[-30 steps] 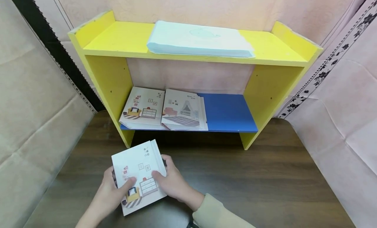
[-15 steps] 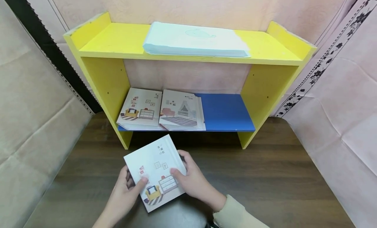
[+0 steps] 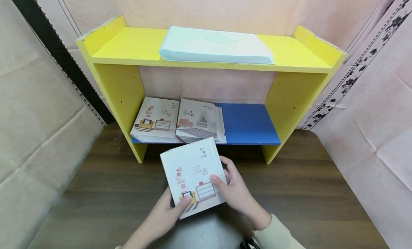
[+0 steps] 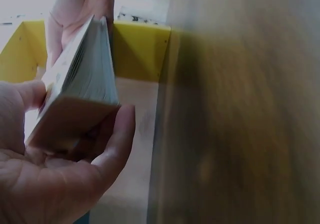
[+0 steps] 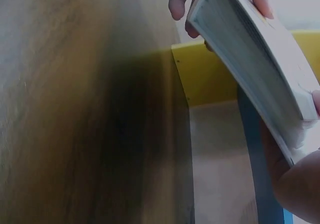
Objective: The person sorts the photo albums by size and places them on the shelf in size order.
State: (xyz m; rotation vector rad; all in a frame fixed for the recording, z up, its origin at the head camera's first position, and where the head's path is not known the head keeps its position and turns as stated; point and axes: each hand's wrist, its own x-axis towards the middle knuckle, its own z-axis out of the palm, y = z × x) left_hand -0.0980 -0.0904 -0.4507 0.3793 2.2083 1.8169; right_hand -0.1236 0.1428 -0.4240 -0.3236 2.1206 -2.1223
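A white book (image 3: 186,161), its cover printed with a yellow armchair and a chest of drawers, is held tilted above the table in front of the shelf. My left hand (image 3: 164,215) grips its lower left corner, thumb on the cover and fingers behind. On the right edge my right hand (image 3: 239,195) pinches it, thumb on top. Page edges of the book (image 4: 95,69) show in the left wrist view, and the book (image 5: 250,69) looks thick in the right wrist view. I cannot tell whether a second volume lies beneath it.
Behind stands a yellow shelf unit (image 3: 111,81) with a blue lower board (image 3: 248,124). That board bears a left stack of similar books (image 3: 157,115) and a right stack (image 3: 194,115). A pale blue package (image 3: 217,45) lies on top. Underneath is a dark wooden table (image 3: 305,192).
Both hands have carried the book to the right and up, closer to the shelf. Its tilt has shifted slightly, and the two stacks stay in place.
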